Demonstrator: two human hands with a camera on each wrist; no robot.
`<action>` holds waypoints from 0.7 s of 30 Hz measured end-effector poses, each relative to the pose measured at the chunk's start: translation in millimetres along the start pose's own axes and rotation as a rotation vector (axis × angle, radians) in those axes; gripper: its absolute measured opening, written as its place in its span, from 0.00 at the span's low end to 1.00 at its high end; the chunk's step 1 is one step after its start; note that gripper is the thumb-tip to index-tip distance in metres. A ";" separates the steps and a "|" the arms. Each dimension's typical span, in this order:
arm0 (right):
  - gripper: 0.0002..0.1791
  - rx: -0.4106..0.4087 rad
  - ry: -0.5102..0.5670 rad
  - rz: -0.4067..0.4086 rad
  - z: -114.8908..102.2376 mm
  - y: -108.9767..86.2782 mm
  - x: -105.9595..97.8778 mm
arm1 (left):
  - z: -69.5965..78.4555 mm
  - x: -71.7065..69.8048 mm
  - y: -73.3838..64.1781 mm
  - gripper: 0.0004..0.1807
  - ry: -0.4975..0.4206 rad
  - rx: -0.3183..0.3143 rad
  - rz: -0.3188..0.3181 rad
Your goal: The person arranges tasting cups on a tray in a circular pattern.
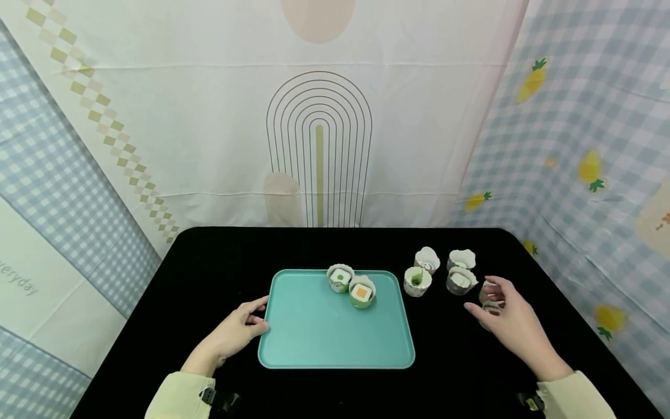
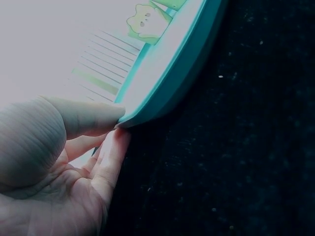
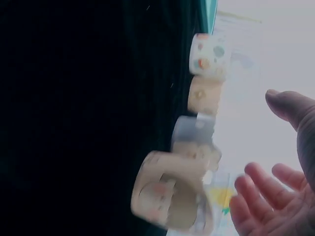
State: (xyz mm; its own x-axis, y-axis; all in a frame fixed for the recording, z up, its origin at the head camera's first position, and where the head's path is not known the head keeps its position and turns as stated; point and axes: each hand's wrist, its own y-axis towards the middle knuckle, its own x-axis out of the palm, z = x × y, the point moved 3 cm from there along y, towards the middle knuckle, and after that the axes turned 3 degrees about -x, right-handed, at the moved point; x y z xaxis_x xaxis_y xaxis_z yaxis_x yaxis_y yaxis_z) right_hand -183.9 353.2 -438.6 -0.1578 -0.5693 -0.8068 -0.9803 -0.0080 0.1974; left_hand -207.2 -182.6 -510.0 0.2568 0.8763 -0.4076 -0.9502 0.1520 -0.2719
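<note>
My left hand (image 1: 232,331) pinches the left rim of a teal rectangular tray (image 1: 314,334). In the left wrist view its thumb lies at the rim, with a finger against the underside. On the tray's far part stand two green paper baking cups, one (image 1: 340,287) holding a white piece with a green dot, the other (image 1: 361,303) a white piece with an orange square. Over at the right, my right hand (image 1: 515,326) hovers with fingers spread and nothing between them. It partly hides two cups; a pinkish cup (image 3: 147,196) shows nearest in the right wrist view.
Between tray and right hand, several more paper cups stand in a cluster, among them a white one (image 1: 417,289) with green inside and a grey one (image 1: 459,286). The black table (image 1: 220,256) meets a printed cloth (image 1: 408,145) at its back edge.
</note>
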 end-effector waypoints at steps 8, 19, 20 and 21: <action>0.53 0.101 -0.086 0.088 21.2 -9.1 -5.1 | 0.6 -0.8 -1.7 0.34 0.013 0.001 0.016; 0.56 0.297 0.042 -0.068 46.2 -15.1 3.2 | 0.0 0.5 -1.4 0.34 0.029 0.024 0.024; 0.57 0.312 0.048 -0.076 47.7 -15.7 3.9 | 0.0 0.6 -1.2 0.34 0.030 0.025 0.021; 0.57 0.327 0.051 -0.085 48.8 -16.3 4.7 | 0.1 0.6 -0.9 0.34 0.029 0.025 0.021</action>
State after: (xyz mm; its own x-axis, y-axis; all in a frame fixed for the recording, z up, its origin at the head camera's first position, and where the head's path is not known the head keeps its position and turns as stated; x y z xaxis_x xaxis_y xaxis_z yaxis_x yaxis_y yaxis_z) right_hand -174.5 390.8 -472.7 -0.0760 -0.6187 -0.7819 -0.9773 0.2019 -0.0648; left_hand -206.2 -182.3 -509.9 0.2415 0.8656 -0.4385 -0.9594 0.1452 -0.2417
